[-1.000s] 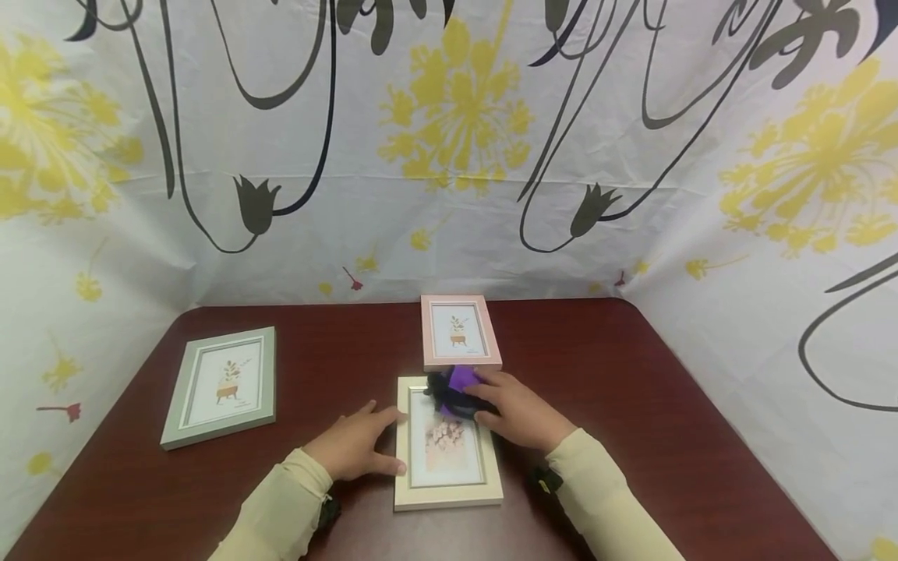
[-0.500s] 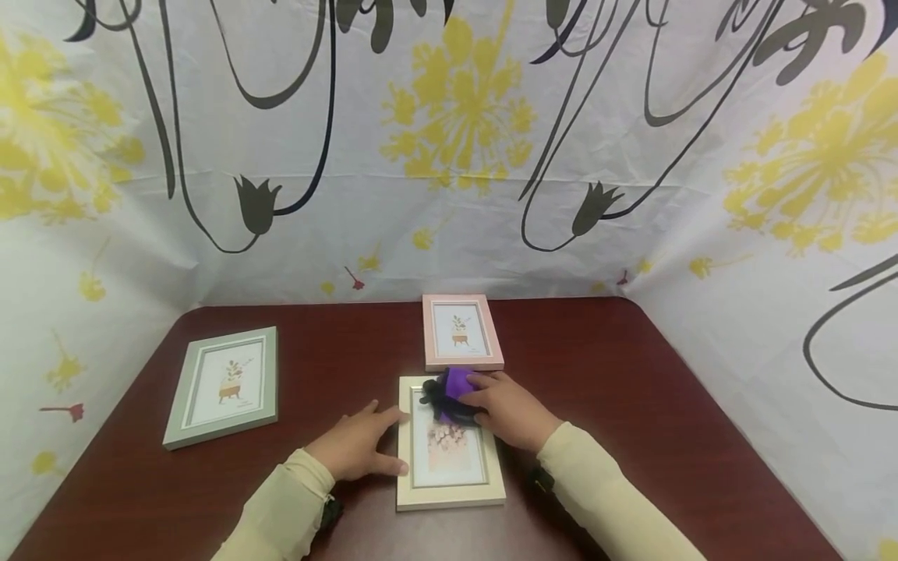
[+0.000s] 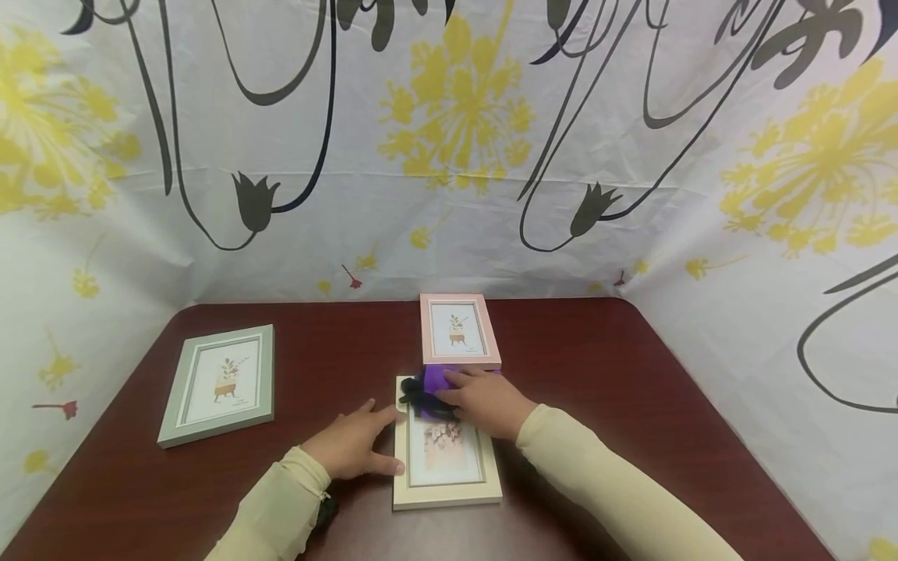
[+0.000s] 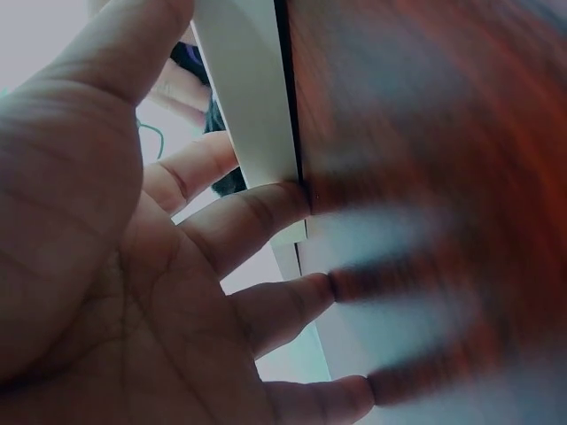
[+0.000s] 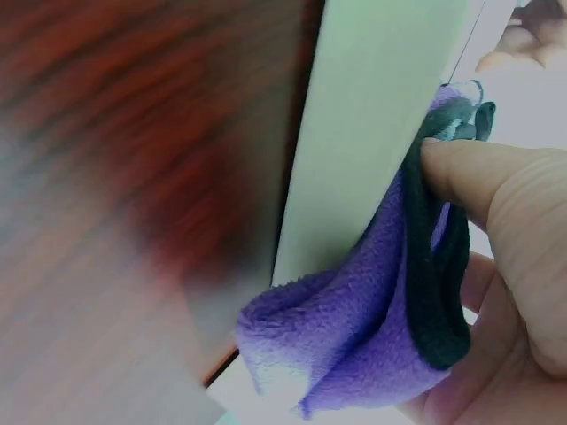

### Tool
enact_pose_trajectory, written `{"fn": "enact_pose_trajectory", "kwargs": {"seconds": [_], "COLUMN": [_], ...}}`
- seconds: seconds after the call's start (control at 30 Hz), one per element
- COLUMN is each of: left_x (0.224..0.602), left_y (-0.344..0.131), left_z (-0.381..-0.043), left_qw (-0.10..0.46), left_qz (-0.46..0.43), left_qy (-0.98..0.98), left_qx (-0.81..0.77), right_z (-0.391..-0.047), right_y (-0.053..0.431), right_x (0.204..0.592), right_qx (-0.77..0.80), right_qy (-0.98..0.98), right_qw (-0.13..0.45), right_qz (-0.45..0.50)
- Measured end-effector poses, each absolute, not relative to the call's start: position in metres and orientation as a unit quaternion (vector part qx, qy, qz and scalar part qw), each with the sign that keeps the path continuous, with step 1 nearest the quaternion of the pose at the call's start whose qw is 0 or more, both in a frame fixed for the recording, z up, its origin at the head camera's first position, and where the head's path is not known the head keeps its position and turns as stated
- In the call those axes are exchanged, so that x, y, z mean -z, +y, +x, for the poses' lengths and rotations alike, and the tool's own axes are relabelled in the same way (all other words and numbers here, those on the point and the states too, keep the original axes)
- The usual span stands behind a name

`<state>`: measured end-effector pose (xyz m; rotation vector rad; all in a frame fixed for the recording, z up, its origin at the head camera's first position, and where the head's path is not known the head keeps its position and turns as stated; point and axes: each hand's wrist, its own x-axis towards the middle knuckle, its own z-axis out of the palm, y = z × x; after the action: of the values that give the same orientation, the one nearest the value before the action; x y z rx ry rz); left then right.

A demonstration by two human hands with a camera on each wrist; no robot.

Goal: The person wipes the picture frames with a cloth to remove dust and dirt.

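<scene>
A cream picture frame [image 3: 449,496] with a pink blossom print lies flat on the table. My left hand [image 3: 354,444] touches its left edge with thumb and forefinger spread apart. In the left wrist view, fingertips [image 4: 288,197] meet the side of the frame [image 4: 252,97], and the others reach the tabletop. My right hand [image 3: 491,401] holds a purple cloth [image 3: 436,379] with black edging on the frame's upper part. Seen from the right wrist, the bunched cloth [image 5: 354,328] sits between thumb and fingers and drapes over the frame's edge [image 5: 372,106].
A pink picture frame [image 3: 459,362] lies just behind the cream one, close to the right fingers. A green picture frame [image 3: 263,389] lies farther left on the dark red wooden table [image 3: 596,351]. Patterned fabric [image 3: 316,140] hangs around the back and sides.
My right hand has slid the cloth leftward across the top of the cream frame to its upper left corner. The left hand and the frames have stayed in place.
</scene>
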<state>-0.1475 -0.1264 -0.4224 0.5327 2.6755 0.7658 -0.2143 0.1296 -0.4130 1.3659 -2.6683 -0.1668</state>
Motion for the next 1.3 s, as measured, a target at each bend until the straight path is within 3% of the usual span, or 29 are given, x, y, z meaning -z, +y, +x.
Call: {"fn": "enact_pose_trajectory", "kwargs": {"seconds": [0.33,0.77,1.3], "left_x": [0.422,0.422,0.422], "left_y": [-0.126,-0.125,-0.128], "left_z": [-0.149,-0.148,-0.147], "left_qw": [0.152,0.155,0.148], "left_qz": [0.187,0.179,0.198], "left_qy": [0.933,0.933,0.929], "left_qx": [-0.267,-0.27,-0.275], "right_z": [-0.223,-0.222,-0.219], "right_y": [0.11,0.137,0.132], "right_x": [0.408,0.404,0.406], "right_qx": [0.086,0.018,0.02], "right_qy": [-0.878,-0.908,-0.898], "right_qw": [0.034,0.002,0.026], "right_qz": [0.47,0.418,0.438]}}
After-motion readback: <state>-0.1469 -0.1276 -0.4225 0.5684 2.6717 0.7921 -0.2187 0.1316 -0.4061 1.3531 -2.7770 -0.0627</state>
